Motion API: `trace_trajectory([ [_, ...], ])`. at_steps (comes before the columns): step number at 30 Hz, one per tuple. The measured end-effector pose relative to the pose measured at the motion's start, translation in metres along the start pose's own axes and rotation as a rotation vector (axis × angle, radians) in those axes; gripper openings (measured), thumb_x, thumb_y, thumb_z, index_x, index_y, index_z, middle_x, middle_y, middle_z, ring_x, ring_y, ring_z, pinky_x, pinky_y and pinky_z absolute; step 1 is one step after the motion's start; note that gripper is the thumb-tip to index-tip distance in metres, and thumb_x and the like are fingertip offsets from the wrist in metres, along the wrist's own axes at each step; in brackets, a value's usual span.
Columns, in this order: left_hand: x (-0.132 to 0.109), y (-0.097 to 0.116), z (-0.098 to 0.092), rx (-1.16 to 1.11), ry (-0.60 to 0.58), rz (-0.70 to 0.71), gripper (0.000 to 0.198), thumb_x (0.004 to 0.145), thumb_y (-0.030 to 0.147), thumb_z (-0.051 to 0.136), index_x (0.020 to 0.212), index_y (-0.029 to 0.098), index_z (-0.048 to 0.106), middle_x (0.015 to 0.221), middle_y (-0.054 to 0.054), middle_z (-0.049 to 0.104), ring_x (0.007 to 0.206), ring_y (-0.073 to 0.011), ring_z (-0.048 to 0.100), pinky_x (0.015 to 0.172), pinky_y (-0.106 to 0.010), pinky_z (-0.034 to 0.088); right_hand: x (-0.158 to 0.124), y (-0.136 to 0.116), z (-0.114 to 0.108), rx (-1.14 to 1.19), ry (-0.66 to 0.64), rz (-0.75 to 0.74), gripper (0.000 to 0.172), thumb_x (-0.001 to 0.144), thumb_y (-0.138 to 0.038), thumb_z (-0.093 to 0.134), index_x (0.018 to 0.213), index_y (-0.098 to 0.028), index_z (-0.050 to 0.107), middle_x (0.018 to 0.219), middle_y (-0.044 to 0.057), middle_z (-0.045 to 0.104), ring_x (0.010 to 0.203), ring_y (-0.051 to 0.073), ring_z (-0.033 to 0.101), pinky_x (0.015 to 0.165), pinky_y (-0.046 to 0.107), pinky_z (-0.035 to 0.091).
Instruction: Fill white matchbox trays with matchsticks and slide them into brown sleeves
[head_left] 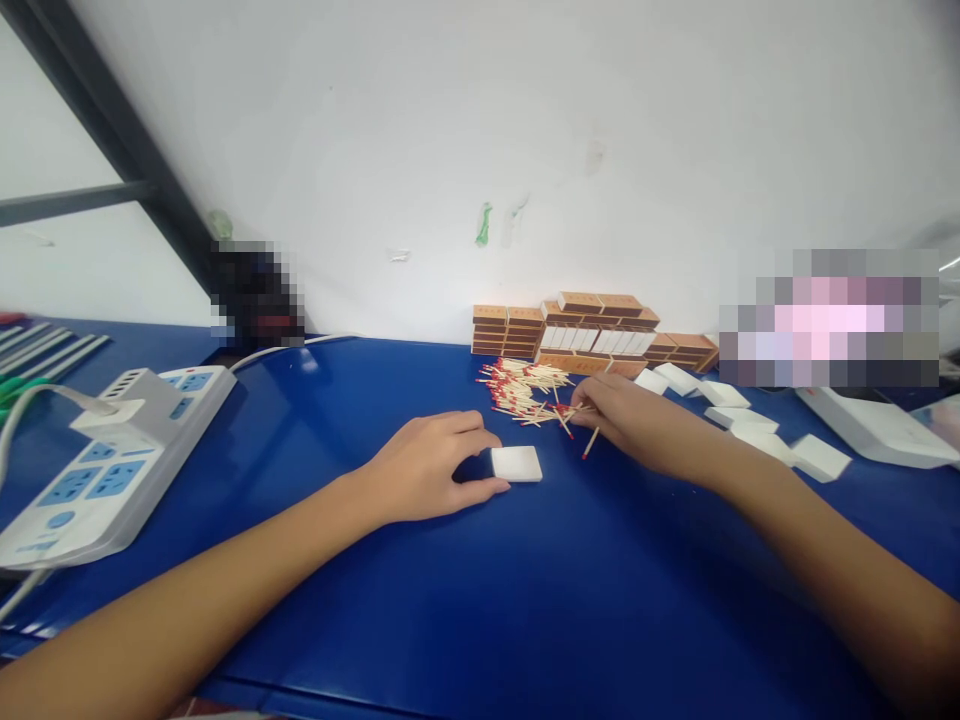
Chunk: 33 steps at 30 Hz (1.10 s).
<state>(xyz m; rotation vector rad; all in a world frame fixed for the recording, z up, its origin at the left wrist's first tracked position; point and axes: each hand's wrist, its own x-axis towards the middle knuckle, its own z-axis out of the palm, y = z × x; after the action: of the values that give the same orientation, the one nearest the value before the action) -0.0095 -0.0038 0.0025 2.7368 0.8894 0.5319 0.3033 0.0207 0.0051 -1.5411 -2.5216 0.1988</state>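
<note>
Head view: left hand [431, 465] grips white box [517, 464] (right hand [626, 420] pinches match [590, 443])

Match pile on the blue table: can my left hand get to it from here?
Probably yes. The left hand holds the white tray, and only bare blue table lies between it and the match pile. The right hand works the pile's right edge, off that path.

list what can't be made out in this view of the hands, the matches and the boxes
Head view: a dark patch by the wall and a pink patch at right are pixelated.
How many matches the right hand pinches: its fingers cover them.
Whether the left hand grips the white box or only touches it.
Print on the stacked matchboxes: too small.
Power strip: cut off by the left edge.
</note>
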Motion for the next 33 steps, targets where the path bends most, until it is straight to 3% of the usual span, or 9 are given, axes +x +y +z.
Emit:
trace_trajectory([
  [12, -0.001, 0.0, -0.001, -0.007, -0.008, -0.01, 0.035, 0.097, 0.047, 0.067, 0.121, 0.022, 0.072, 0.1, -0.002, 0.068, 0.087, -0.0163, 0.066, 0.073, -0.03, 0.049, -0.001, 0.007, 0.007, -0.116, 0.053, -0.035, 0.035, 0.106, -0.046, 0.034, 0.089, -0.022, 0.053, 0.092, 0.013, 0.066, 0.086, 0.029, 0.064, 0.075, 0.04, 0.048],
  [16, -0.001, -0.001, 0.0, 0.009, -0.005, -0.006, 0.034, 0.096, 0.047, 0.067, 0.119, 0.021, 0.071, 0.098, -0.002, 0.067, 0.084, -0.0153, 0.064, 0.071, -0.029, 0.048, -0.003, 0.01, 0.003, -0.094, 0.045, -0.028, 0.037, 0.106, -0.049, 0.034, 0.088, -0.022, 0.053, 0.092, 0.014, 0.065, 0.085, 0.029, 0.063, 0.075, 0.041, 0.048],
  [22, 0.0, 0.0, 0.0, 0.006, -0.009, -0.02, 0.036, 0.096, 0.047, 0.067, 0.12, 0.021, 0.071, 0.098, -0.002, 0.068, 0.086, -0.0166, 0.065, 0.071, -0.03, 0.047, -0.009, 0.008, -0.009, -0.097, 0.147, -0.011, 0.037, 0.107, -0.049, 0.032, 0.091, -0.023, 0.053, 0.092, 0.012, 0.065, 0.084, 0.027, 0.061, 0.077, 0.041, 0.048],
  [26, 0.001, 0.001, 0.0, 0.001, -0.011, -0.021, 0.036, 0.097, 0.047, 0.067, 0.121, 0.021, 0.072, 0.099, -0.003, 0.068, 0.087, -0.0171, 0.065, 0.073, -0.03, 0.048, -0.012, -0.009, -0.012, 0.022, 0.144, -0.021, 0.035, 0.107, -0.047, 0.033, 0.09, -0.024, 0.051, 0.093, 0.011, 0.065, 0.083, 0.026, 0.061, 0.075, 0.04, 0.048],
  [33, 0.002, 0.002, 0.001, 0.013, -0.001, -0.017, 0.034, 0.096, 0.046, 0.067, 0.118, 0.021, 0.073, 0.099, -0.003, 0.068, 0.09, -0.0176, 0.066, 0.074, -0.029, 0.048, -0.016, -0.073, -0.001, 0.215, -0.009, -0.106, 0.026, 0.109, -0.038, 0.038, 0.096, -0.023, 0.056, 0.097, 0.008, 0.067, 0.084, 0.022, 0.063, 0.072, 0.033, 0.048],
])
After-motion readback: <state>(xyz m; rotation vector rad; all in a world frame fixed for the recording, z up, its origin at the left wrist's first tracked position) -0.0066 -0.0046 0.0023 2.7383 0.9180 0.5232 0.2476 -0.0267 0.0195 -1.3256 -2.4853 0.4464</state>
